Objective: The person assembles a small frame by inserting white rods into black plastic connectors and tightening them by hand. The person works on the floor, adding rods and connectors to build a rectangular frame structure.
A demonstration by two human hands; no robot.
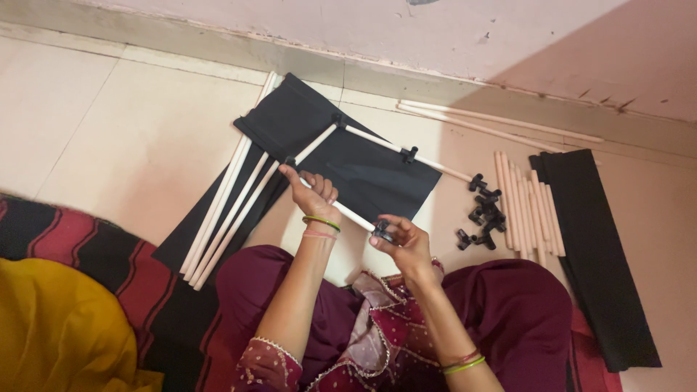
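**White rod and black connector, held between both hands above the lap**

White rod (347, 212) sits nearest to us, running from our left hand (314, 194) down to our right hand (404, 242), above our lap and the near part of the floor (131, 138). Our left hand is curled around the upper stretch of the rod, fingers pressed together over it. Our right hand pinches a small black connector (382, 231) at the rod's lower end, thumb and fingers closed on it.

We judge the rod to be light and stiff, a thin smooth tube that could slip in a loose grip, so a hold well in from the end, as the left hand has it, looks sound. The connector looks like hard plastic, small and easy to drop; gripping its body and leaving its sockets free seems best.

Just beyond our hands a partly joined frame of white rods (377, 139) with black joints lies on a black fabric sheet (363, 178). Left of it, several long rods (225, 210) lie side by side over the sheet's left edge. To the right, a heap of loose black connectors (483, 214) lies beside a row of short rods (524, 207), then a folded black sheet (602, 254). Farthest off, two long rods (501, 122) rest along the foot of the wall (435, 36).
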